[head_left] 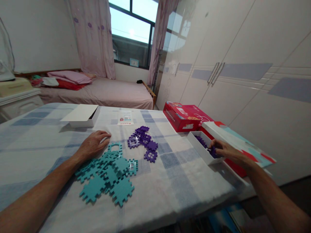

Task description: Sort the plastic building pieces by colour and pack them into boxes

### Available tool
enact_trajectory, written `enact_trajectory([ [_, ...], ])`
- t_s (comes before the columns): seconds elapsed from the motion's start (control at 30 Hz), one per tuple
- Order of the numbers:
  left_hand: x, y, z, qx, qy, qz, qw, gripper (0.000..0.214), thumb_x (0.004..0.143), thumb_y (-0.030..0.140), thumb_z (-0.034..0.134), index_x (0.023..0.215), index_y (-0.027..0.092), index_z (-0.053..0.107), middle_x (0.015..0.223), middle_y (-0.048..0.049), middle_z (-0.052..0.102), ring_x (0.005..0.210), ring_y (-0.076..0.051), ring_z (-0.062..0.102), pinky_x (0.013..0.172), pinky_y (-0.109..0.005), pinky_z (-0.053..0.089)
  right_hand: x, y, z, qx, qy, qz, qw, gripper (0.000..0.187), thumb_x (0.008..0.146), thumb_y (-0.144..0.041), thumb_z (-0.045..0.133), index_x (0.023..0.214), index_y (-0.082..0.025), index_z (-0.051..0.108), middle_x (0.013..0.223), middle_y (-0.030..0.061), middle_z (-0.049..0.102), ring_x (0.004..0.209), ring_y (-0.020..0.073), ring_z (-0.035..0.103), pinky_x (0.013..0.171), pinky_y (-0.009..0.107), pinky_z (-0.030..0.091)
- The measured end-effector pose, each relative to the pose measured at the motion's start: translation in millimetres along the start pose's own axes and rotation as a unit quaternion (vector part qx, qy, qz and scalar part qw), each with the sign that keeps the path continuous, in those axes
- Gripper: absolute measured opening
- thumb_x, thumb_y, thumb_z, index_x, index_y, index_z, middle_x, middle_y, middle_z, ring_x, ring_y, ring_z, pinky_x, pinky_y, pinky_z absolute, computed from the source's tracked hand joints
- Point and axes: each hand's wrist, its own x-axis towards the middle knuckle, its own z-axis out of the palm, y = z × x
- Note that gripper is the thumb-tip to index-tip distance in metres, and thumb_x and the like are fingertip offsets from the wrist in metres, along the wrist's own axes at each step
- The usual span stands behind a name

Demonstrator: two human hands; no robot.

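Note:
My left hand (93,144) rests on the tablecloth beside a heap of teal interlocking tiles (122,191), holding nothing, its fingers loosely stretched out. Some teal tiles have window-like openings. A smaller group of purple interlocking tiles (152,145) lies beyond the heap, toward the middle of the table. On the right, my right hand (222,149) reaches into an open white box (197,149) that has more purple pieces inside. Its fingers are closed on a purple interlocking tile (213,152), partly hidden by the hand.
Another white box (82,121) with a tilted lid stands at the back left. A small printed card (125,118) lies near the far edge. Red packaging (181,116) and a white, red and blue flat box (238,142) line the right side. The checked tablecloth (150,194) drapes over the near edge.

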Motion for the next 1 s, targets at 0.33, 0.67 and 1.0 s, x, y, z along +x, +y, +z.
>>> enact_trajectory([
  [0.33,1,0,-0.3,0.009,-0.004,0.001,1.0,0.045,0.079,0.045,0.04,0.097,0.016,0.069,0.108,-0.0119,0.065,0.102,-0.027,0.06,0.098,-0.041,0.043,10,5,-10,-0.172,0.1,-0.016,0.98,0.038,0.07,-0.039,0.053,0.099,-0.018,0.065,0.102,0.0105,0.066,0.091,0.0258,0.062,0.081,0.038,0.05],
  [0.67,0,4,-4.2,0.022,-0.016,0.001,1.0,0.046,0.079,0.044,0.038,0.098,0.016,0.069,0.109,-0.0114,0.065,0.104,-0.026,0.059,0.098,-0.039,0.043,35,-1,27,-0.281,0.058,-0.098,0.953,0.053,0.066,-0.014,0.041,0.113,-0.019,0.065,0.124,0.0062,0.062,0.117,0.0231,0.055,0.103,0.036,0.04],
  [1.0,1,5,-3.9,0.019,-0.016,0.0,1.0,0.045,0.08,0.043,0.037,0.098,0.016,0.069,0.108,-0.0108,0.065,0.102,-0.025,0.059,0.098,-0.039,0.042,30,-6,28,-0.346,0.066,-0.022,0.935,0.038,0.074,-0.014,0.042,0.1,-0.021,0.068,0.106,0.0078,0.069,0.097,0.0243,0.063,0.087,0.036,0.047],
])
